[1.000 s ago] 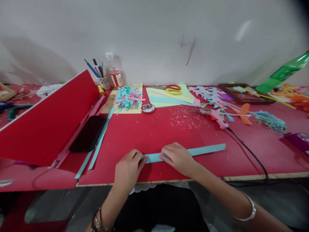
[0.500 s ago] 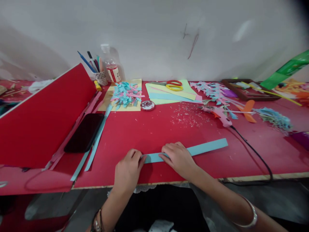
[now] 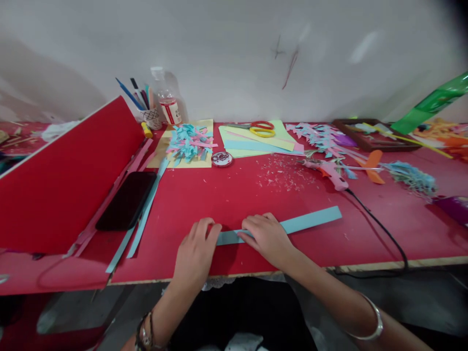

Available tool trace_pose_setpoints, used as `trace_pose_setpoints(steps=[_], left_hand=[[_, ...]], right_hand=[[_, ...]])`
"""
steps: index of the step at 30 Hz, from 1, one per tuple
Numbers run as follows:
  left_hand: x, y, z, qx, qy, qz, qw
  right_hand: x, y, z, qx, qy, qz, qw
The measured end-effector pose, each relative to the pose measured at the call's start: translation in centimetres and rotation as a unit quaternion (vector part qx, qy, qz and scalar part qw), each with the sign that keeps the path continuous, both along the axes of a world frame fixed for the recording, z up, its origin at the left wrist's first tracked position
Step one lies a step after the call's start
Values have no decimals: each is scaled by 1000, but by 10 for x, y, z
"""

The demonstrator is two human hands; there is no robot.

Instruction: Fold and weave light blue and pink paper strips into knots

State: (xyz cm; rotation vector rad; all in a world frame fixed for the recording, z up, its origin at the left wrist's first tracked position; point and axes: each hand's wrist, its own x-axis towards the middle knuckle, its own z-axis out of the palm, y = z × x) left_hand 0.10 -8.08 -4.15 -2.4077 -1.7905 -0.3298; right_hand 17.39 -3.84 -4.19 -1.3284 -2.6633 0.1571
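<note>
A light-blue paper strip (image 3: pixel 310 220) lies slantwise near the table's front edge, its right part bare. My right hand (image 3: pixel 266 239) is closed on the strip's middle, thumb and fingers along its edges. At the strip's left end, my left hand (image 3: pixel 197 248) has its curled fingers and thumb around the paper; the very end is hidden behind them. Between the two hands a short flat stretch of the strip shows. Above and right of them lies a pink glue gun (image 3: pixel 333 174) with a black cord. Narrow blue strips (image 3: pixel 146 219) lie to the left beside a black phone (image 3: pixel 127 201).
A red board (image 3: pixel 73 180) leans up at the left. Behind stand a pen cup (image 3: pixel 150 118) and a clear bottle (image 3: pixel 170 109). Scissors (image 3: pixel 262 132) rest on paper sheets, near fringed paper cuttings (image 3: pixel 190 141). A brown tray (image 3: pixel 373 141) and a green bottle (image 3: pixel 429 107) are at the right.
My left hand has turned a little, its thumb lifting along the strip's left end. The right hand keeps its hold. The whole view has shifted slightly.
</note>
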Motion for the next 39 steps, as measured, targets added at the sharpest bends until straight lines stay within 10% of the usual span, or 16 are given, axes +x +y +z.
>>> trace_pose_setpoints(steps=[5,23,39], left_hand=[[10,-10,6,-41,55,-189,980],[-42,-27,7,18,9,-113,993],[24,-40,5,-81,36,-66,994]], right_hand=[[-1,0,2,4,3,0,1000],[1,1,-1,-7,9,-2,1000],[16,-4,3,6,49,14,999]])
